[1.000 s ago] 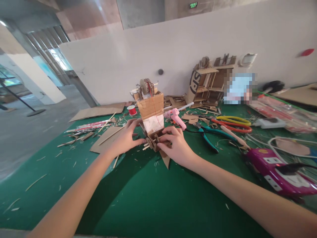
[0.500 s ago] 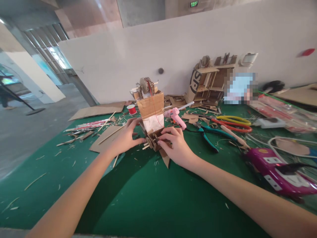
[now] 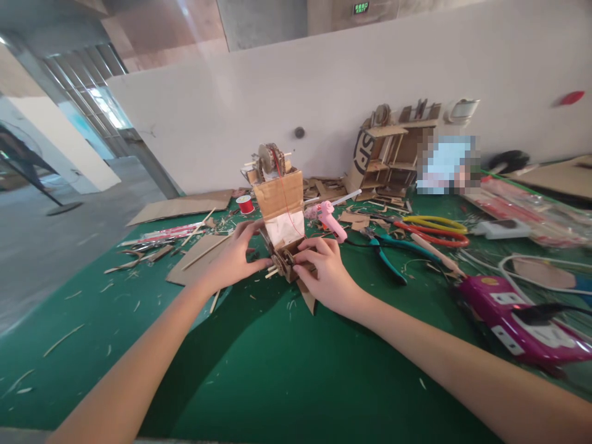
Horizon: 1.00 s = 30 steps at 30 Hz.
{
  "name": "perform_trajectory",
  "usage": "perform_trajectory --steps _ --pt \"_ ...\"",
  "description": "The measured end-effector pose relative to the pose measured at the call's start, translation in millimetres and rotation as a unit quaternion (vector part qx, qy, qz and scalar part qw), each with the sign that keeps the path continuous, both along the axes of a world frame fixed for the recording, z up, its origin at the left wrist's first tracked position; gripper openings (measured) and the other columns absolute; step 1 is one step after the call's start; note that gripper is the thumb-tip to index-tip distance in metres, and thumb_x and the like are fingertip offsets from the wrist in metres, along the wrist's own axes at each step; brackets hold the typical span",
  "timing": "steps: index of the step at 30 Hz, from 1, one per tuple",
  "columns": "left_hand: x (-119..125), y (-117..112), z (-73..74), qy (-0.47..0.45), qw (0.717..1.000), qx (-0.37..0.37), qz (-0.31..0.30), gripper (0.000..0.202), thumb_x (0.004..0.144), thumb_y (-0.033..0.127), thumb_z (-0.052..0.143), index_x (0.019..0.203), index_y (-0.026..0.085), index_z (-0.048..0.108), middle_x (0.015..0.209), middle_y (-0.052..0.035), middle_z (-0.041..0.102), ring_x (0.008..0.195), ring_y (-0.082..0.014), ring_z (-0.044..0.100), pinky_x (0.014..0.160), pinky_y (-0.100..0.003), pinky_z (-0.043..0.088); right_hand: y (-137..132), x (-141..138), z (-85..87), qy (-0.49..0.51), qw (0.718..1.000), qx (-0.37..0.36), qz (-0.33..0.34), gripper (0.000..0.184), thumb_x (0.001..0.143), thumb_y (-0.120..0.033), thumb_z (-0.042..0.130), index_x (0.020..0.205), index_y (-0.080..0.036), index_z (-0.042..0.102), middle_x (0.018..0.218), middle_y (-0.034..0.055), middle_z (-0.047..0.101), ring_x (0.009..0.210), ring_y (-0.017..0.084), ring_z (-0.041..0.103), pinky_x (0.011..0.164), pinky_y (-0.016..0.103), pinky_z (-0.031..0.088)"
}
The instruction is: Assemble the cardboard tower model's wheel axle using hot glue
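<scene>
A small cardboard model [image 3: 281, 213] stands on the green table [image 3: 287, 370], with a pulley wheel and red thread at its top and a white panel on its front. My left hand [image 3: 234, 259] grips its lower left side, thumb and fingers closed around the base. My right hand [image 3: 324, 271] pinches the cardboard gears and wooden sticks at the base's front right. A loose cardboard piece [image 3: 308, 296] lies under my right wrist.
A pink glue gun [image 3: 330, 219], teal pliers [image 3: 388, 253], yellow and orange cutters [image 3: 435, 229], a red thread spool [image 3: 245, 204] and a purple power strip [image 3: 513, 314] lie around. Cardboard sheets [image 3: 194, 259] and scraps litter the left; a cardboard shelf model [image 3: 388, 157] stands at the wall.
Both hands stay on the model's base. The model has tipped and shifted very slightly to the left; the right fingers have moved a little along the gears.
</scene>
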<state>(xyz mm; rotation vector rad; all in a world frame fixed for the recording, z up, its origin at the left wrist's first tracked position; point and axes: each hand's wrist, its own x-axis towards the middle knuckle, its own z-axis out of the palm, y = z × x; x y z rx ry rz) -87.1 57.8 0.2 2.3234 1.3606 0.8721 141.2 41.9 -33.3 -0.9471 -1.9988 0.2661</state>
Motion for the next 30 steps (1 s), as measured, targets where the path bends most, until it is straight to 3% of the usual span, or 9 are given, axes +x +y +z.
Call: perform_trajectory --steps 8,16,19,21,23,26,28,30 --pt "0 0 -1.6 0.000 1.000 0.002 0.004 0.068 0.079 0.040 0.067 0.137 0.032 0.034 0.140 -0.0089 0.033 0.128 -0.0277 0.043 0.090 -0.038 0.054 0 -2 -1.0 0.001 1.000 0.000 -0.005 0.013 0.086 -0.020 0.057 0.085 -0.020 0.071 0.105 0.0087 0.061 0.107 0.028 0.046 0.098 0.050 0.040" --pt "-5 -8 11.5 0.049 0.999 -0.005 0.004 0.076 0.080 0.037 0.064 0.143 0.035 0.020 0.147 -0.0083 0.031 0.132 -0.0299 0.040 0.094 -0.041 0.051 -1 -2 -0.9 0.016 1.000 0.009 -0.002 0.011 0.086 -0.022 0.057 0.086 -0.019 0.068 0.105 0.0086 0.061 0.106 0.027 0.046 0.097 0.048 0.040" --pt "-4 -11 13.7 -0.026 0.995 0.097 0.024 0.061 0.084 0.031 0.059 0.136 0.028 0.028 0.142 -0.0112 0.034 0.133 -0.0288 0.036 0.099 -0.045 0.046 -1 -1 -0.4 0.022 1.000 0.007 0.000 0.009 0.085 -0.021 0.057 0.087 -0.019 0.066 0.103 0.0079 0.062 0.105 0.026 0.047 0.096 0.046 0.041" --pt "-1 -15 15.7 -0.059 0.978 0.198 0.038 0.043 0.083 0.026 0.058 0.122 0.025 0.041 0.131 -0.0110 0.040 0.124 -0.0268 0.044 0.095 -0.043 0.048 -1 1 2.1 0.023 1.000 0.008 -0.004 0.008 0.085 -0.021 0.056 0.089 -0.019 0.063 0.102 0.0079 0.062 0.103 0.025 0.050 0.093 0.043 0.043" --pt "3 -21 19.0 -0.023 0.967 0.251 0.028 0.029 0.082 0.022 0.058 0.109 0.023 0.049 0.118 -0.0088 0.045 0.103 -0.0216 0.054 0.083 -0.037 0.052 -1 4 9.7 0.013 1.000 0.022 -0.017 0.009 0.085 -0.020 0.054 0.089 -0.019 0.061 0.100 0.0086 0.062 0.099 0.024 0.053 0.089 0.040 0.045" --pt "9 -29 24.8 0.088 0.973 0.211 -0.024 0.029 0.084 0.020 0.055 0.112 0.023 0.051 0.114 -0.0065 0.048 0.068 -0.0101 0.052 0.067 -0.031 0.050 -1 15 35.2 -0.067 0.993 0.068 -0.072 0.013 0.086 -0.019 0.047 0.086 -0.018 0.060 0.094 0.0100 0.064 0.092 0.024 0.058 0.081 0.038 0.045" --pt "11 -33 27.4 0.137 0.976 0.167 -0.037 0.034 0.086 0.023 0.053 0.119 0.024 0.048 0.116 -0.0064 0.049 0.060 -0.0070 0.048 0.061 -0.028 0.047 -1 27 59.0 -0.186 0.970 0.066 -0.139 0.019 0.087 -0.025 0.045 0.082 -0.018 0.061 0.087 0.0114 0.066 0.082 0.027 0.061 0.072 0.040 0.045" --pt "12 -35 27.8 0.163 0.976 0.143 -0.038 0.035 0.088 0.026 0.052 0.122 0.025 0.046 0.115 -0.0060 0.049 0.059 -0.0068 0.047 0.057 -0.027 0.044 1 42 80.9 -0.277 0.934 -0.008 -0.227 0.027 0.087 -0.035 0.047 0.073 -0.018 0.062 0.074 0.0124 0.065 0.071 0.029 0.062 0.063 0.040 0.043"
